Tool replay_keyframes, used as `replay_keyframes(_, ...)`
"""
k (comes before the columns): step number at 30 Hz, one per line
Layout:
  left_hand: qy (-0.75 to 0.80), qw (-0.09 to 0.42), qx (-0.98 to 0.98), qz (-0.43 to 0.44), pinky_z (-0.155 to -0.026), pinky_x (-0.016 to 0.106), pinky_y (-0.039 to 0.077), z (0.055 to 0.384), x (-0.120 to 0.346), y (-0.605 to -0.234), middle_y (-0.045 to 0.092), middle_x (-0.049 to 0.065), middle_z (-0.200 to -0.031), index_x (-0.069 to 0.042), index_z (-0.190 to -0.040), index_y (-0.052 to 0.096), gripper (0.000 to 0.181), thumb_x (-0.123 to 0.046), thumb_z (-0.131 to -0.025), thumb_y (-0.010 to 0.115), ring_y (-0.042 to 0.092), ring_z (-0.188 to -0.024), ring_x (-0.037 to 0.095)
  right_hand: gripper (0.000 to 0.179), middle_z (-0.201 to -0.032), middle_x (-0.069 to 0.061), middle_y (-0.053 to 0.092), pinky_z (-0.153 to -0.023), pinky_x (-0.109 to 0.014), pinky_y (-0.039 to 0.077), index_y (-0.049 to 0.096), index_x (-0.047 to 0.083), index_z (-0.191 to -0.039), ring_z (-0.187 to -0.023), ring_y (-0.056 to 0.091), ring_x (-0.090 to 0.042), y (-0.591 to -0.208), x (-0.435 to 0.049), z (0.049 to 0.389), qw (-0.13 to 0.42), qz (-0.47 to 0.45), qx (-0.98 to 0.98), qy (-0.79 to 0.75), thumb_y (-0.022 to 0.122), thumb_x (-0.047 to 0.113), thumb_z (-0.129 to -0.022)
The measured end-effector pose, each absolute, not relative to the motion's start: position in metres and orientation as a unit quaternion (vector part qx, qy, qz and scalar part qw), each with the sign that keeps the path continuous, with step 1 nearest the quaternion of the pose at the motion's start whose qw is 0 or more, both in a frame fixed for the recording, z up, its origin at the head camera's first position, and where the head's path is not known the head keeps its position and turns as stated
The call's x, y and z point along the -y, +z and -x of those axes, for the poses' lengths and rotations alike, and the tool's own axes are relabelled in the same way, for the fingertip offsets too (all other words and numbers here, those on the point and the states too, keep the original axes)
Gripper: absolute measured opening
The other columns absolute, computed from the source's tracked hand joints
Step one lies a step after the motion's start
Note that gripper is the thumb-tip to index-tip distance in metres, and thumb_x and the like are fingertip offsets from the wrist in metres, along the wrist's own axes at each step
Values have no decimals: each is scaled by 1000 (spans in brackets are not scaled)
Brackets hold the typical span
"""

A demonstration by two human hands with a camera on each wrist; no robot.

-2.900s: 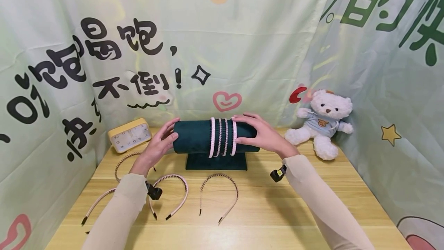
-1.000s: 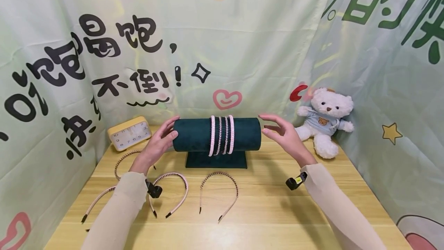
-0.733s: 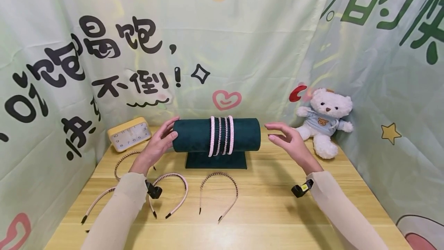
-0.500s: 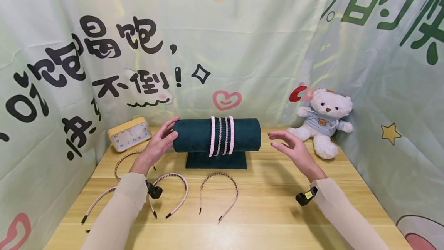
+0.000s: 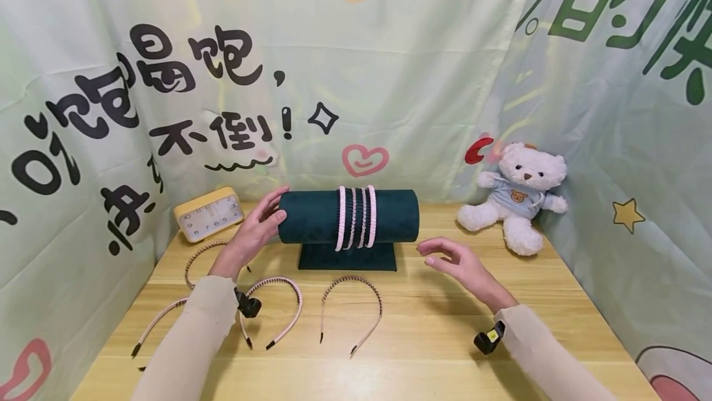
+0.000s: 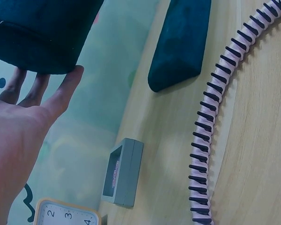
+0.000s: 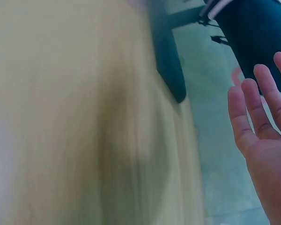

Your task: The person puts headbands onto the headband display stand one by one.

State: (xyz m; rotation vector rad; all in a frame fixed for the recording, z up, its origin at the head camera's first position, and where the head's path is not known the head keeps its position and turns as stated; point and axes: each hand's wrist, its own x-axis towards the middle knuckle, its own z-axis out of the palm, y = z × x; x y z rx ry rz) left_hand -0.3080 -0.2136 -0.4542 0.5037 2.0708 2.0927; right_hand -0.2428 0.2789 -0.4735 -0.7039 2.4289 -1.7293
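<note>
Four headbands (image 5: 353, 219) are straddling the dark teal velvet roll (image 5: 308, 215) near its middle, two thicker pale pink ones flanking two slim ones, and the roll's long axis is running left to right above its base (image 5: 311, 259). From my remote seat I am following two bare hands: the left hand (image 5: 256, 234) is resting against the roll's left end, fingers and thumb spread apart, while the right hand (image 5: 458, 262) is hovering in front of and below the right end, fingers loosely parted and holding nothing. I am judging that the key relation is the loose headband (image 5: 381, 308) in front of the base: it is lying leftward from the right fingertips and closer to the person, its arch pointing at the roll and its two tips toward the person, with the right hand being the nearer. More room is showing on the table (image 5: 434, 358) to this headband's right; on its left a pink headband (image 5: 300, 299) is lying near, and others are partly hiding behind the left forearm. Farther out, a yellow clock (image 5: 210, 214) is standing back left, and a white teddy bear (image 5: 517, 197) is sitting back right against the fabric backdrop (image 5: 445, 80).
</note>
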Motion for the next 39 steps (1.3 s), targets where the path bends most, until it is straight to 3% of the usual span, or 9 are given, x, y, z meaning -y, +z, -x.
replay_keyframes(4,700,76,-690,-168,-128,78,15,307,214,-454,2,11,-184,-33,-172,31,61,-24,-116,53,13,-167,43,34,-146,-24,65,-104,-20,55,68,4,-141,-129,66,-21,-475,-269,239,70,230,-801,-548,67,13,-109)
replay_keyframes(12,699,77,-690,-169,-128,78,15,307,213,-454,2,11,-184,-33,-172,31,61,-24,-116,53,14,-167,43,39,-142,-27,64,-100,-23,58,68,-1,-142,-124,65,-45,-482,-247,239,109,257,-805,-523,70,16,-107)
replay_keyframes(21,698,77,-692,-169,-128,79,15,308,214,-455,2,11,-184,-33,-172,31,61,-25,-116,53,14,-167,43,32,-136,-16,70,-93,-28,60,74,4,-137,-113,69,-19,-487,-227,242,111,296,-827,-466,70,15,-107)
replay_keyframes(25,697,77,-692,-169,-128,78,15,308,215,-454,2,11,-184,-34,-172,31,61,-25,-116,53,14,-167,43,30,-137,-12,71,-94,-30,60,74,3,-136,-115,70,-28,-488,-219,246,106,323,-827,-449,70,10,-107)
replay_keyframes(29,699,78,-690,-169,-129,78,15,308,215,-455,1,11,-184,-33,-172,30,61,-25,-116,53,13,-167,42,32,-140,-12,70,-100,-34,60,74,4,-137,-120,68,-38,-491,-213,249,115,337,-825,-439,71,15,-107)
replay_keyframes(35,698,77,-692,-169,-129,77,15,307,215,-454,2,10,-184,-32,-172,30,61,-25,-116,53,14,-167,42,32,-140,-14,68,-101,-47,61,75,5,-136,-123,66,-38,-495,-205,251,115,350,-831,-418,72,18,-107)
replay_keyframes(39,698,76,-692,-166,-129,77,15,307,214,-453,3,11,-184,-33,-172,31,61,-24,-116,53,15,-166,43,30,-139,-14,68,-97,-41,62,77,6,-134,-123,65,-35,-501,-200,253,107,363,-835,-400,73,17,-106)
